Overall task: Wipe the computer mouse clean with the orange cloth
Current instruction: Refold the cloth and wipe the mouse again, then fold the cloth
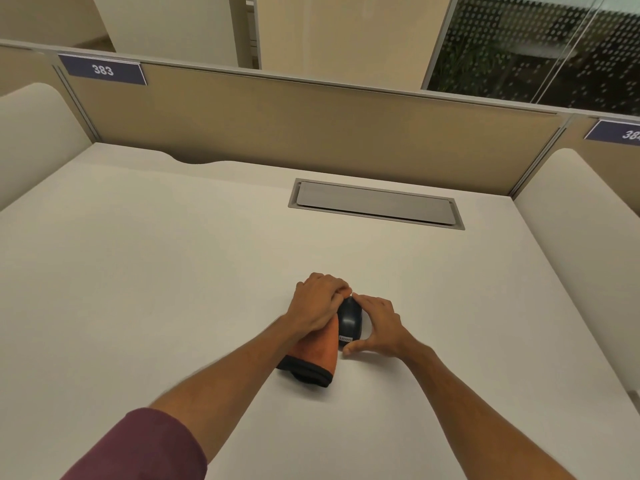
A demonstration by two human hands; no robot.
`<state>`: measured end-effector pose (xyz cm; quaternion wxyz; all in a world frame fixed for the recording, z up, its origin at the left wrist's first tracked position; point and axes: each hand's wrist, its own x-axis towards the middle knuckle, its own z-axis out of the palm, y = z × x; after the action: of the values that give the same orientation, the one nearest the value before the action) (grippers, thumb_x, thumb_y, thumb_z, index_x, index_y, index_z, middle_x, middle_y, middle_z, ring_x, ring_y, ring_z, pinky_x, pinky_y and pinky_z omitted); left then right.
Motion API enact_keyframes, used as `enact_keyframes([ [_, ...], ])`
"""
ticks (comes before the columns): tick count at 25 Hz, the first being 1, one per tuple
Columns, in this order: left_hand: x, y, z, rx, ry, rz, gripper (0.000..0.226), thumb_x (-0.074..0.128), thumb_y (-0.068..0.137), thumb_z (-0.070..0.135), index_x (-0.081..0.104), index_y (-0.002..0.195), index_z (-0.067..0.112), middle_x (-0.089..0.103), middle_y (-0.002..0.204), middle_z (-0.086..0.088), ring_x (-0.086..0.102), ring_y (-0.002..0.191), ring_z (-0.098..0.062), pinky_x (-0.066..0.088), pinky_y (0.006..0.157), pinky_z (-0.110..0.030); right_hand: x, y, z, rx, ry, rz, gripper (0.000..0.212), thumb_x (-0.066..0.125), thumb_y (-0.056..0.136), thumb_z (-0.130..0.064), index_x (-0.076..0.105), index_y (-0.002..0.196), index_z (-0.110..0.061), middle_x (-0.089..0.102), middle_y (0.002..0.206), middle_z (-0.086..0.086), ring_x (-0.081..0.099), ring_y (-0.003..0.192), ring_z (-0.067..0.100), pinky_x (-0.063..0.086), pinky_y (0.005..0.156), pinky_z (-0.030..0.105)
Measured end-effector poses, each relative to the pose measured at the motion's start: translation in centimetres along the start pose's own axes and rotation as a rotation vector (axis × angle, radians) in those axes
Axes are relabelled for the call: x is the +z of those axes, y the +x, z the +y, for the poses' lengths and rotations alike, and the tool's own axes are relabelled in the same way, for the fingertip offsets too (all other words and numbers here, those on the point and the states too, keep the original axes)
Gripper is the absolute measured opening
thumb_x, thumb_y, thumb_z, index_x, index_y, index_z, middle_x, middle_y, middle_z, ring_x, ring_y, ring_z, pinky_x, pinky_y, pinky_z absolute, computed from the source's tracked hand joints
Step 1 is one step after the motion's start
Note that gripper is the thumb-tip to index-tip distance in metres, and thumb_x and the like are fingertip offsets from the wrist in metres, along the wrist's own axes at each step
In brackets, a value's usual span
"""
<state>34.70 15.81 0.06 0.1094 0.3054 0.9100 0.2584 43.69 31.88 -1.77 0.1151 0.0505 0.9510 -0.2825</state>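
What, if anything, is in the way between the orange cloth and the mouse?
Nothing visible. The left hand holds the orange cloth right against the left side of the mouse, which the right hand grips from the other side.

Office, numbered cubicle partition (311, 123), desk (173, 271)

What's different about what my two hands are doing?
The left hand curls its fingers over the orange cloth; the right hand spreads finger and thumb round the dark mouse. The left arm shows a maroon sleeve; the right arm looks bare. Both hands meet at the mouse's far end.
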Motion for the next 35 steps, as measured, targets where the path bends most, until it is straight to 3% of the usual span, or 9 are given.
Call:
enact_keyframes([
  [5, 0.5, 0.8, 0.6, -0.031, 0.128, -0.065, 0.035, 0.037, 0.101, 0.033, 0.058, 0.129, 0.025, 0.057, 0.135, 0.003, 0.042, 0.128, -0.021, 0.032, 0.103, -0.046, -0.2, -0.1, -0.2, -0.016, 0.016, 0.003, 0.112, 0.081, 0.055, -0.060, 0.024, 0.146, -0.030, 0.035, 0.148, -0.007, 0.025, 0.135, 0.021, 0.025, 0.108, 0.040],
  [10, 0.2, 2.3, 0.6, -0.038, 0.239, -0.125, 0.034, 0.036, 0.101, 0.031, 0.062, 0.120, 0.023, 0.061, 0.128, 0.002, 0.044, 0.125, -0.023, 0.033, 0.100, -0.047, -0.1, 0.0, -0.1, 0.010, -0.004, -0.011, 0.113, 0.081, 0.056, -0.060, 0.023, 0.147, -0.025, 0.032, 0.151, -0.004, 0.023, 0.138, 0.022, 0.024, 0.111, 0.042],
  [16, 0.3, 0.1, 0.6, -0.001, 0.071, 0.008, 0.034, 0.038, 0.102, 0.032, 0.059, 0.127, 0.025, 0.059, 0.132, 0.004, 0.043, 0.127, -0.019, 0.033, 0.103, -0.043, 0.0, 0.0, -0.1, 0.004, 0.012, 0.002, 0.110, 0.081, 0.055, -0.061, 0.025, 0.145, -0.031, 0.035, 0.148, -0.007, 0.026, 0.136, 0.021, 0.026, 0.109, 0.041],
  [23, 0.7, 0.3, 0.2, -0.066, 0.156, -0.063, 0.038, 0.034, 0.102, 0.028, 0.049, 0.136, 0.026, 0.050, 0.141, 0.003, 0.038, 0.134, -0.019, 0.030, 0.107, -0.047, 0.0, 0.0, -0.1, 0.019, -0.007, -0.007, 0.113, 0.080, 0.056, -0.061, 0.024, 0.147, -0.025, 0.032, 0.151, -0.004, 0.023, 0.138, 0.021, 0.023, 0.111, 0.041],
  [30, 0.9, -1.7, 0.1, 0.026, 0.137, 0.058, 0.035, 0.037, 0.101, 0.023, 0.052, 0.133, 0.025, 0.052, 0.136, 0.005, 0.038, 0.130, -0.017, 0.031, 0.102, -0.040, 0.0, 0.0, -0.1, 0.015, 0.008, -0.011, 0.117, 0.077, 0.052, -0.066, 0.023, 0.147, -0.026, 0.031, 0.151, -0.005, 0.023, 0.139, 0.022, 0.023, 0.112, 0.041],
  [35, 1.3, -1.5, -0.2, -0.068, 0.153, 0.013, 0.036, 0.033, 0.102, 0.025, 0.048, 0.135, 0.025, 0.051, 0.138, 0.003, 0.039, 0.131, -0.019, 0.031, 0.105, -0.042, 0.0, -0.1, -0.2, 0.025, 0.004, -0.014, 0.114, 0.080, 0.056, -0.061, 0.022, 0.147, -0.023, 0.029, 0.153, -0.003, 0.021, 0.140, 0.022, 0.022, 0.113, 0.042],
])
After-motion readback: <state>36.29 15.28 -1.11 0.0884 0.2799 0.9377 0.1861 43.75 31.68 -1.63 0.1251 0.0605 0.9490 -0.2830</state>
